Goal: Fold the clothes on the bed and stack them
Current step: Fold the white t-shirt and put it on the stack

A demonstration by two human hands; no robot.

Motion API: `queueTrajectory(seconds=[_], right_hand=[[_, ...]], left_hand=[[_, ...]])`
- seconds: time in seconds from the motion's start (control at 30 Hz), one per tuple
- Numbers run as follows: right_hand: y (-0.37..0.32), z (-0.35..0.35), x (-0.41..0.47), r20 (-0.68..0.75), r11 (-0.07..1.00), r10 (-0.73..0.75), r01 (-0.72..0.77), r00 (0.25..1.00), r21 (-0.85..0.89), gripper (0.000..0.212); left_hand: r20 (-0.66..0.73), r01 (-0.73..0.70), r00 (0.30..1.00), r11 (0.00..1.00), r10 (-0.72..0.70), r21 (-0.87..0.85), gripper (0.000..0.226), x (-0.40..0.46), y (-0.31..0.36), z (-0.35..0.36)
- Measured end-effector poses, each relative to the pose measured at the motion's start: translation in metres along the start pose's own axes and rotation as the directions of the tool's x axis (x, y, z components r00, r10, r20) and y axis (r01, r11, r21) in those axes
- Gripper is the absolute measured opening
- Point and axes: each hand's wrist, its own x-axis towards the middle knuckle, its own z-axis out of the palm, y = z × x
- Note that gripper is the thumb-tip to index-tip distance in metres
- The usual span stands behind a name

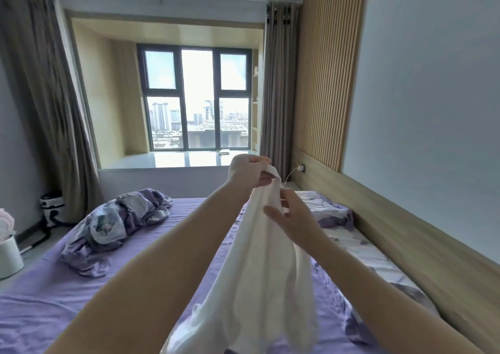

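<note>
I see the left hand raised highest, its fingers curled and pinching the top edge of a white garment. The right hand sits just below and to the right, fingers bent against the same cloth near its upper part; the thumb lies across the front of the fabric, though I cannot tell how firm that hold is. The garment hangs from these two holds in long vertical folds, lifted above the bed, its lower end trailing out of view at the bottom edge.

The bed carries a purple sheet. A crumpled purple-and-white floral quilt lies bunched on the left side of the mattress, well apart from the garment. A matching floral pillow lies at the right, by the wooden headboard panel. Beyond the bed is a bay window flanked by brown curtains. A white charger with cable is plugged into the wall near the right curtain.
</note>
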Motion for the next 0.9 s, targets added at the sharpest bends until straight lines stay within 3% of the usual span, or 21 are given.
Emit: queueTrajectory(seconds=[0.2,0.3,0.37,0.43,0.5,0.57,0.7,0.77,0.9], right_hand=[[0.024,0.021,-0.017,-0.318,0.971,-0.221,0.177,0.922,-0.161,0.049],[0.043,0.029,-0.026,-0.34,0.895,-0.371,0.235,0.864,-0.38,0.043],[0.06,0.035,-0.03,-0.262,0.887,-0.275,0.139,0.925,-0.441,0.047],[0.079,0.035,-0.028,-0.114,0.872,-0.031,-0.029,0.993,-0.489,0.058],[0.093,0.03,-0.021,-0.039,0.828,0.12,-0.122,0.992,-0.547,0.047],[0.098,0.02,-0.013,-0.051,0.85,0.125,-0.134,0.991,-0.51,0.029],[0.089,-0.006,0.001,0.015,0.962,0.091,-0.084,0.996,-0.26,0.022],[0.077,-0.016,0.011,0.064,0.975,0.094,-0.078,0.994,-0.208,0.019],[0.057,-0.013,0.035,0.074,0.976,0.097,-0.081,0.993,-0.202,0.021]], left_hand=[[-0.159,-0.142,0.977,0.989,0.145,0.025,0.014,0.017,0.029,0.023],[-0.202,-0.166,0.965,0.986,0.167,0.023,0.016,0.023,0.047,0.028],[-0.2,-0.185,0.962,0.982,0.188,0.034,0.015,0.026,0.06,0.032],[-0.2,-0.214,0.955,0.976,0.217,0.036,0.015,0.026,0.072,0.034],[-0.203,-0.24,0.949,0.97,0.243,0.042,0.015,0.029,0.081,0.034],[-0.207,-0.285,0.93,0.952,0.303,0.115,0.016,0.032,0.085,0.029],[-0.123,-0.341,0.88,0.789,0.459,0.511,0.024,0.037,0.064,0.006],[-0.062,-0.272,0.917,0.73,0.395,0.627,0.028,0.037,0.036,-0.005],[0.097,-0.11,0.993,0.752,0.061,0.65,0.034,0.023,-0.031,-0.004]])
